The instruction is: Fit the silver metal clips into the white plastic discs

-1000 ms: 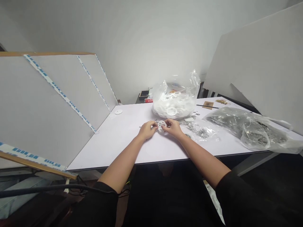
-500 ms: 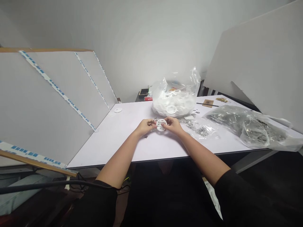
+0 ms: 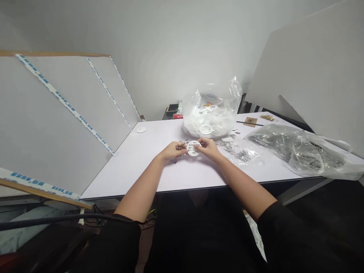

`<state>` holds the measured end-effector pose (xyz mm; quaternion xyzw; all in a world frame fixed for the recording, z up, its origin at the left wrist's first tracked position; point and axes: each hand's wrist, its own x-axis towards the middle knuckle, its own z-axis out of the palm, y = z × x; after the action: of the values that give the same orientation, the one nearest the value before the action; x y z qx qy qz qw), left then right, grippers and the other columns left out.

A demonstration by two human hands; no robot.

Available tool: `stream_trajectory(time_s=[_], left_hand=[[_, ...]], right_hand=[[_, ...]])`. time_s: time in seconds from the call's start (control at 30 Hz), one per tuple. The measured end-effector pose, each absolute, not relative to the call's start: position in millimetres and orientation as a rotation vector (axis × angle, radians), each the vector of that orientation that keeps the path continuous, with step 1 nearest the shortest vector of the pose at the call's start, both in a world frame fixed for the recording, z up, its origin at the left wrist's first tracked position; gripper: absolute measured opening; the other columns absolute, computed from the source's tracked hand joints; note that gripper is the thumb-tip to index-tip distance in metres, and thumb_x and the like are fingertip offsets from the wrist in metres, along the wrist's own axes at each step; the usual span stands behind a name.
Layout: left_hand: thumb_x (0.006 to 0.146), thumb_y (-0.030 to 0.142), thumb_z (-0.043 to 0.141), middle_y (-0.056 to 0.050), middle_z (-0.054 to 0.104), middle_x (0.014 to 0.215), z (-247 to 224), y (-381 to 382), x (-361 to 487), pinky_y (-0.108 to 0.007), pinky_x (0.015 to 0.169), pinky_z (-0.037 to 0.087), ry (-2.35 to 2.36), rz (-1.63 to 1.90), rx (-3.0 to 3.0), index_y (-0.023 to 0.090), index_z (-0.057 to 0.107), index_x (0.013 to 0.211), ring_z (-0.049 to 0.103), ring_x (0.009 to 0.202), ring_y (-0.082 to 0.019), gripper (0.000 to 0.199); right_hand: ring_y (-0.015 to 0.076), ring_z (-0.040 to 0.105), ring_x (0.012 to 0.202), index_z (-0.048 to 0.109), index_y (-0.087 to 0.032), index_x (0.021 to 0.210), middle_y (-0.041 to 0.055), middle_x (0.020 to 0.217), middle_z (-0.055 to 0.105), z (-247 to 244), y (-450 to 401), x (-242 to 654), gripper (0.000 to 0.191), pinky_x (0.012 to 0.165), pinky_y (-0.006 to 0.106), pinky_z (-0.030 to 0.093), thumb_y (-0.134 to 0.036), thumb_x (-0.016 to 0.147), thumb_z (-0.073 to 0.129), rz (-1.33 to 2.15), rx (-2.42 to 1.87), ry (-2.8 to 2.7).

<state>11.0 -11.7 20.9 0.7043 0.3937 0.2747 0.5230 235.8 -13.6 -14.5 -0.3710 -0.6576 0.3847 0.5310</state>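
Between my hands, just above the table, is a white plastic disc (image 3: 193,148) with slots and small metal pieces in its face. My right hand (image 3: 209,148) grips its right side, thumb lying on the face and fingers behind. At its left edge my left hand (image 3: 174,150) is closed in a pinch, fingertips touching the rim; whether a small part is also between them I cannot make out. Small dark metal parts (image 3: 175,162) lie on the table below my left hand, and others are partly hidden behind my fingers.
A clear bag of white plastic parts (image 3: 210,121) stands behind my hands. To the right are a flat bag of small metal parts (image 3: 241,154) and a larger bag (image 3: 298,151). A white disc (image 3: 141,130) lies at the left. Panels (image 3: 57,125) border the table (image 3: 125,170).
The disc has tilted and turned slightly in my hands, its face now showing at a different angle. My hands stay in nearly the same place. The view has shifted a little.
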Motion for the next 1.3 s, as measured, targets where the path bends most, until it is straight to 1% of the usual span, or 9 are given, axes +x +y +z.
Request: stream_trajectory(time_s=[0.1, 0.27, 0.47, 0.57, 0.73, 0.87, 1.03, 1.17, 1.3], left_hand=[[0.067, 0.057, 0.085, -0.009, 0.067, 0.08, 23.2, -13.7, 12.1, -0.024, 0.049, 0.027, 0.954, 0.636, 1.688, 0.011, 0.068, 0.09, 0.041, 0.055, -0.007, 0.054], [0.066, 0.06, 0.085, -0.008, 0.065, 0.075, 22.4, -11.7, 13.4, -0.024, 0.05, 0.027, 0.933, 0.659, 1.707, 0.011, 0.067, 0.085, 0.043, 0.056, -0.008, 0.055], [0.068, 0.06, 0.084, -0.01, 0.069, 0.084, 22.6, -11.5, 11.2, -0.023, 0.05, 0.029, 0.901, 0.645, 1.734, 0.01, 0.069, 0.087, 0.043, 0.057, -0.007, 0.055], [0.068, 0.061, 0.084, -0.01, 0.068, 0.084, 24.2, -13.0, 10.8, -0.023, 0.048, 0.028, 0.908, 0.635, 1.738, 0.011, 0.067, 0.086, 0.042, 0.055, -0.007, 0.055], [0.067, 0.058, 0.085, -0.004, 0.059, 0.068, 25.2, -12.8, 12.6, -0.023, 0.048, 0.029, 0.913, 0.625, 1.762, 0.012, 0.064, 0.08, 0.043, 0.054, -0.008, 0.052], [0.067, 0.055, 0.086, -0.003, 0.058, 0.066, 25.1, -13.0, 12.8, -0.023, 0.047, 0.03, 0.896, 0.615, 1.757, 0.013, 0.061, 0.078, 0.043, 0.052, -0.007, 0.05], [0.073, 0.058, 0.083, 0.0, 0.053, 0.061, 22.3, -11.2, 10.0, -0.022, 0.045, 0.029, 0.861, 0.566, 1.765, 0.012, 0.061, 0.083, 0.041, 0.049, -0.007, 0.052], [0.073, 0.057, 0.083, 0.0, 0.053, 0.062, 21.8, -9.8, 10.2, -0.023, 0.046, 0.028, 0.844, 0.553, 1.756, 0.011, 0.063, 0.086, 0.041, 0.05, -0.007, 0.051], [0.068, 0.051, 0.086, -0.003, 0.059, 0.069, 23.9, -11.4, 12.9, -0.023, 0.053, 0.031, 0.84, 0.611, 1.761, 0.011, 0.063, 0.08, 0.045, 0.056, -0.008, 0.048]], right_hand=[[0.0183, 0.063, 0.072, 0.065, -0.015, 0.083, 0.0068, 0.082, 0.07, -14.0, -14.0, 236.1, 0.043, 0.067, 0.031, 0.053, -0.055, 0.069, 0.077, 0.916, -0.877, -1.578], [0.0174, 0.061, 0.071, 0.064, -0.016, 0.083, 0.0063, 0.082, 0.068, -14.4, -12.5, 236.5, 0.046, 0.065, 0.03, 0.051, -0.058, 0.069, 0.076, 0.945, -0.878, -1.578], [0.0174, 0.06, 0.072, 0.063, -0.016, 0.084, 0.0068, 0.083, 0.067, -12.1, -14.7, 236.9, 0.044, 0.066, 0.03, 0.049, -0.056, 0.07, 0.075, 0.943, -0.878, -1.585], [0.0175, 0.059, 0.071, 0.063, -0.016, 0.083, 0.0069, 0.082, 0.068, -11.5, -15.6, 236.2, 0.044, 0.065, 0.029, 0.048, -0.056, 0.07, 0.075, 0.917, -0.895, -1.597], [0.0174, 0.059, 0.071, 0.064, -0.016, 0.083, 0.0069, 0.081, 0.067, -14.8, -14.2, 235.0, 0.043, 0.063, 0.029, 0.048, -0.056, 0.071, 0.073, 0.896, -0.91, -1.611], [0.0164, 0.058, 0.068, 0.065, -0.015, 0.083, 0.0065, 0.08, 0.067, -16.6, -13.3, 235.3, 0.042, 0.062, 0.028, 0.047, -0.054, 0.07, 0.075, 0.896, -0.909, -1.611], [0.0159, 0.058, 0.068, 0.067, -0.015, 0.082, 0.0063, 0.079, 0.068, -16.0, -12.9, 235.7, 0.041, 0.061, 0.027, 0.047, -0.053, 0.069, 0.076, 0.896, -0.886, -1.609], [0.0156, 0.058, 0.067, 0.066, -0.014, 0.082, 0.006, 0.078, 0.066, -15.6, -13.0, 235.6, 0.041, 0.06, 0.027, 0.047, -0.052, 0.069, 0.077, 0.908, -0.871, -1.61], [0.0148, 0.057, 0.066, 0.065, -0.014, 0.081, 0.0056, 0.077, 0.065, -14.1, -15.1, 234.4, 0.04, 0.06, 0.027, 0.046, -0.05, 0.068, 0.077, 0.928, -0.858, -1.594]])
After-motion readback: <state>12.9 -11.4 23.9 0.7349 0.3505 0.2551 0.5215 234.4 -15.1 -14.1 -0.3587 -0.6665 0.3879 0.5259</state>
